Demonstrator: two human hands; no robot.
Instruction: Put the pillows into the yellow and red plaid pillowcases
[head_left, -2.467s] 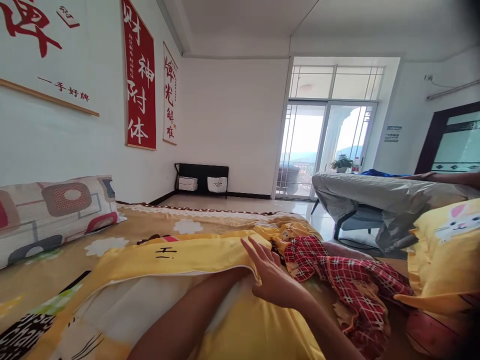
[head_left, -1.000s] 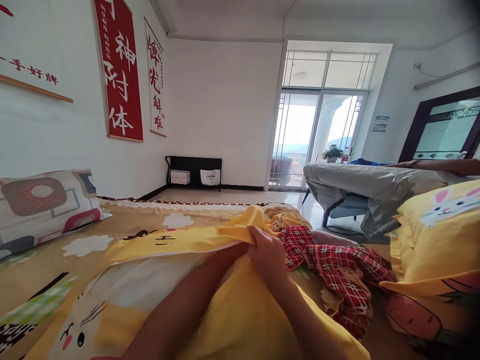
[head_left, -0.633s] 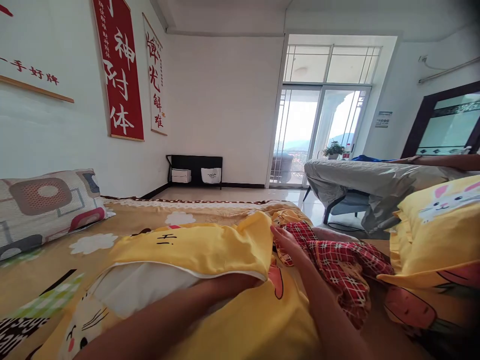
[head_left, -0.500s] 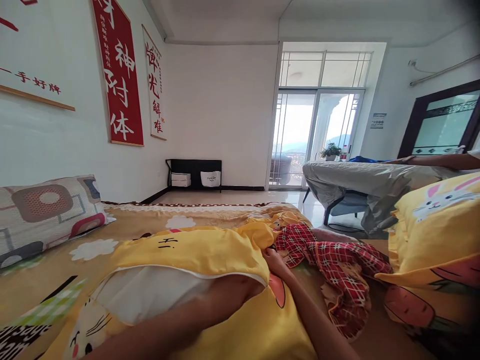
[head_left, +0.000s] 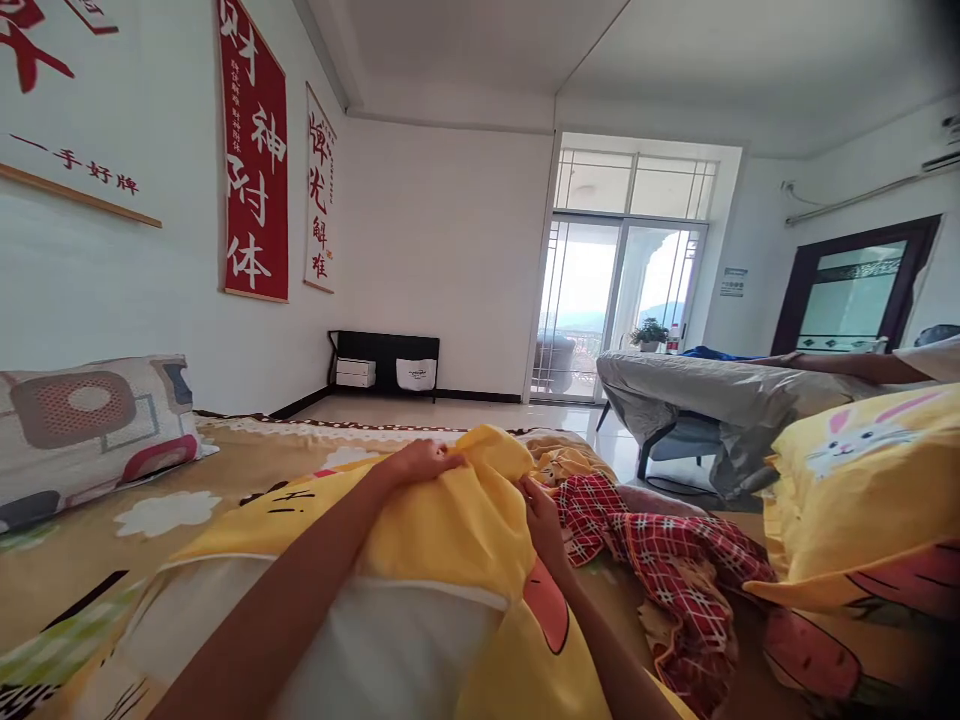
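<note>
Yellow cover (head_left: 450, 525) gripped on the bed (head_left: 169, 512)
Fingers of the left hand (head_left: 426, 461) clutch its top, those of the right hand (head_left: 543, 508) pinch near a corner; white insert (head_left: 390, 645) shows in the opening, red plaid cloth (head_left: 667, 548) beside

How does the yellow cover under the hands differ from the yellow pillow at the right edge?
The yellow cover gapes, baring white material; the yellow pillow shows no opening in view.
The cover is bunched up, with the left hand and right hand on it; the pillow looks plump, untouched by either.
The pillow displays a rabbit face; the cover's visible top shows a few black strokes.
Both are yellow fabric.
</note>
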